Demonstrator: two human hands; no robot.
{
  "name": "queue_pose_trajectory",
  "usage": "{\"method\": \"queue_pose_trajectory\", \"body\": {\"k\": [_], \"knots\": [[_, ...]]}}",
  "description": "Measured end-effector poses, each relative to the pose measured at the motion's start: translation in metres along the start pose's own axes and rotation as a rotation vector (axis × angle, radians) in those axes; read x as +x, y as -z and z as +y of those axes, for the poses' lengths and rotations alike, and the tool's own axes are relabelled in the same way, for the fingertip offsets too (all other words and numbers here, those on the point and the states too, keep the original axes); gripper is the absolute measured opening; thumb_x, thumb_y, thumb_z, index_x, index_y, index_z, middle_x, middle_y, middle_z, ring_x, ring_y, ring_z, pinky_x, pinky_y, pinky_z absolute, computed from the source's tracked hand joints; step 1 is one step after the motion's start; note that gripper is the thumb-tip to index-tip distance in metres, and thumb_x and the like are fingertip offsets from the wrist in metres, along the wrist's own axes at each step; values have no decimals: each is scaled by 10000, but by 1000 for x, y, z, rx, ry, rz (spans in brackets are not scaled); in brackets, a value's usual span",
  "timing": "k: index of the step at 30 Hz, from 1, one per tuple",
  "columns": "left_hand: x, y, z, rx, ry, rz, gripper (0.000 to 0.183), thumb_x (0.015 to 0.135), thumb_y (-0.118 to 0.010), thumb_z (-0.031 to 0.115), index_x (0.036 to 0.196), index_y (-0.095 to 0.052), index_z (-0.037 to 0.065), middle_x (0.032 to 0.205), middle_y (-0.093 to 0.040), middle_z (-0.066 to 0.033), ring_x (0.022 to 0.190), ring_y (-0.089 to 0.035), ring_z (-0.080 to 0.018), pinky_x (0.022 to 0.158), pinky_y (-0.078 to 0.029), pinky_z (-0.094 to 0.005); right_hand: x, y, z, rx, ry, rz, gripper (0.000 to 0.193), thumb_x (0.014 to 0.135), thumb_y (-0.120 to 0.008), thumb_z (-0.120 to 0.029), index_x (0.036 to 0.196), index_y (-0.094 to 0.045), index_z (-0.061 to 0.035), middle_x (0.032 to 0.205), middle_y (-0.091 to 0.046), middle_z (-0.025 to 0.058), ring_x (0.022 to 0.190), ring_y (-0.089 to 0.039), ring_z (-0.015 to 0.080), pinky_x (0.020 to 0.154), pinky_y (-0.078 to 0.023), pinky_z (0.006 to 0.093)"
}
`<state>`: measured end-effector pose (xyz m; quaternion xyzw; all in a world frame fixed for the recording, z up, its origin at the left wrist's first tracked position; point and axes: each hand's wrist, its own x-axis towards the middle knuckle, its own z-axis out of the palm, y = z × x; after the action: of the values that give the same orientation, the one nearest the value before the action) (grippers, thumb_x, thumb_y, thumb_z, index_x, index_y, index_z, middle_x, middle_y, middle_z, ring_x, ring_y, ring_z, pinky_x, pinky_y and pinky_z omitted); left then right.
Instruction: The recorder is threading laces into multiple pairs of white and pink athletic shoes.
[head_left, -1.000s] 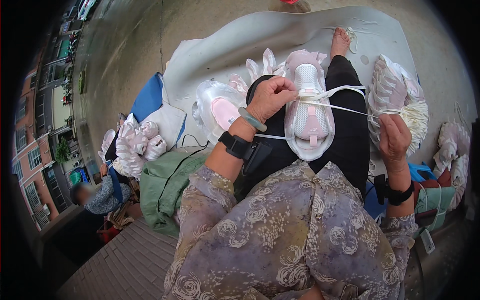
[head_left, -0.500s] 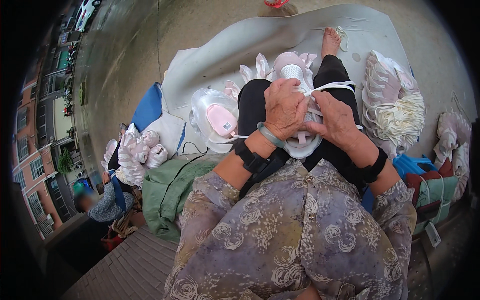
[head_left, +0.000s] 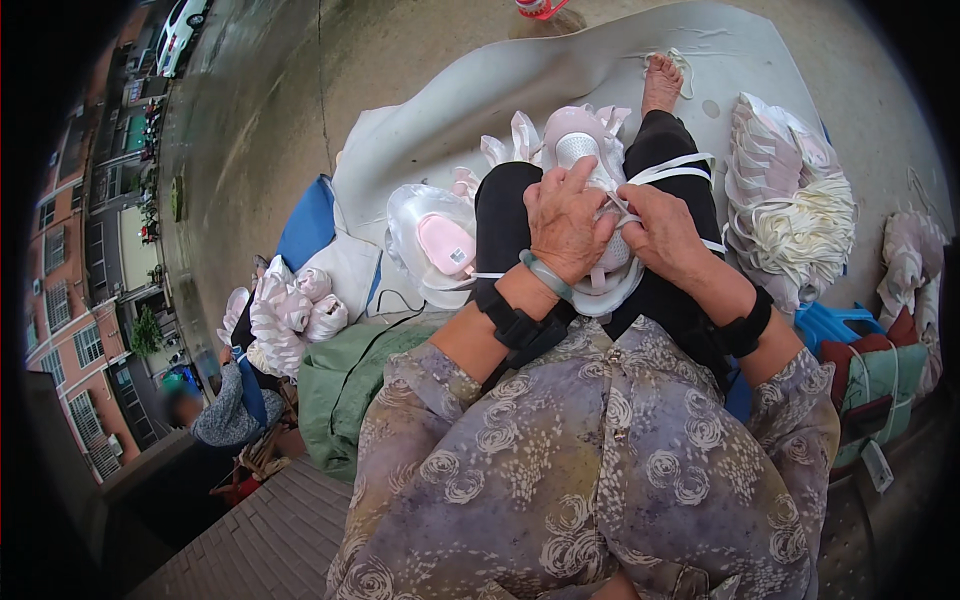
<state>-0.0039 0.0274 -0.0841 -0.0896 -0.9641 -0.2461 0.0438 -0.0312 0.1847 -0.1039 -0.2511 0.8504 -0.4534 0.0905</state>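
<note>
A white and pink shoe upper [head_left: 577,124] lies between my thighs, its perforated toe pointing away from me. My left hand [head_left: 566,222] rests over its left side with curled fingers, and its fingertips are at the eyelets. From the right, my right hand [head_left: 667,236] pinches a white shoelace [head_left: 620,207] between thumb and forefinger over the middle of the upper. A loose white lace end [head_left: 672,170] trails across my right thigh. What my left fingertips grip is partly hidden, but lace runs at them.
Left of my knee, a pink padded piece [head_left: 445,244] sits on clear plastic. A pile of pink and white uppers [head_left: 765,160] with a bundle of cream laces [head_left: 803,238] is at right. Green cloth [head_left: 335,385] lies at left. A person [head_left: 225,405] sits far left.
My right hand has shifted slightly left and its thumb and forefinger have closed together on the lace. My left hand stays over the upper. The view has tilted a little.
</note>
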Motion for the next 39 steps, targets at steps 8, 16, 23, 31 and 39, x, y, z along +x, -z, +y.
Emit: {"method": "queue_pose_trajectory", "body": {"k": [8, 16, 23, 31, 39], "knots": [[10, -3, 7, 211, -176, 54, 60, 651, -620, 138, 667, -596, 85, 1217, -502, -72, 1105, -423, -319, 928, -267, -472, -3, 2, 7, 362, -329, -24, 348, 653, -609, -94, 966, -481, -13, 763, -573, 124, 661, -576, 247, 636, -470, 333], [-24, 52, -17, 126, -235, 142, 72, 614, -562, 30, 611, -490, 25, 1132, -552, -134, 1114, -439, -346, 948, -302, -457, -14, 5, 14, 458, -471, -7, 564, 677, -730, -95, 1113, -395, 29, 844, -560, 82, 701, -534, 94, 645, -469, 221], [-224, 130, -202, 755, 511, -74, 157, 637, -542, 163, 697, -609, 34, 1010, -583, -97, 940, -503, -315, 827, -369, -446, -2, 11, -1, 367, -507, 5, 896, 647, -734, -293, 1324, -243, 28, 992, -568, 165, 747, -568, 185, 738, -472, 300], [-149, 98, -154, 201, 334, 77, 154, 696, -616, 138, 841, -596, 90, 996, -587, -94, 931, -530, -289, 797, -397, -404, 22, -6, 4, 194, -201, -13, 436, 662, -666, -160, 1065, -529, -67, 898, -562, 86, 790, -541, 238, 723, -433, 331], [-22, 30, -47, -266, -73, 123, 281, 685, -598, 12, 965, -576, 35, 948, -591, -127, 877, -556, -305, 775, -444, -352, 32, 0, -2, -88, 355, 100, 247, 647, -683, -68, 855, -550, -57, 762, -507, 71, 745, -492, 252, 682, -407, 314]]}}
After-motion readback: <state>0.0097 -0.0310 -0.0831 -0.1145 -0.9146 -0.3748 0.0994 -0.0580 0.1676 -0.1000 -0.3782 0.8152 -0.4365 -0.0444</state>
